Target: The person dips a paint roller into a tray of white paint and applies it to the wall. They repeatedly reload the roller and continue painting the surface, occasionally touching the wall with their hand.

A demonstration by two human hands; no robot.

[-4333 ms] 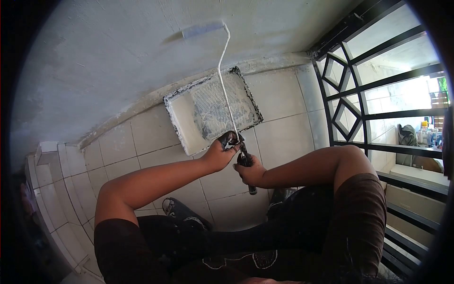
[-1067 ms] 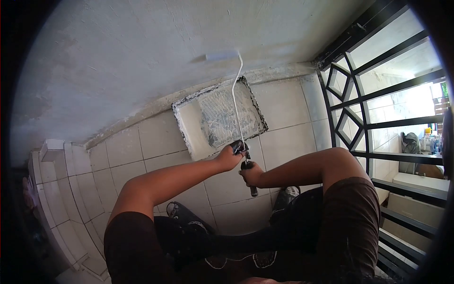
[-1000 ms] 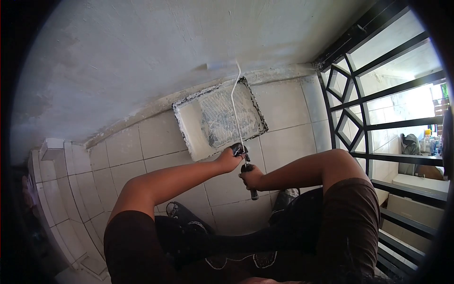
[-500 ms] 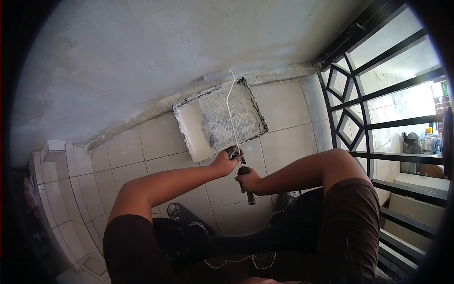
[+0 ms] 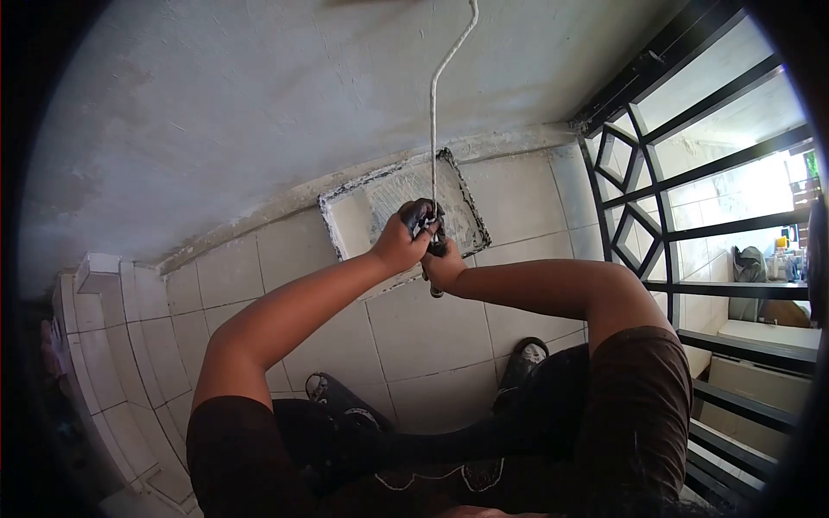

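Roller rod (image 5: 433,112) runs up from left hand (image 5: 409,236), fingers curled around its base. Right hand (image 5: 444,266): fingers wrapped around handle (image 5: 436,293) just below. Tray (image 5: 325,221) lies beyond.

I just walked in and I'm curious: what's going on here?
Someone grips a bent white rod and its dark handle, the left hand farther up than the right hand. The rod passes over a paint-smeared tray on the floor by the wall, and its far end runs out of view.
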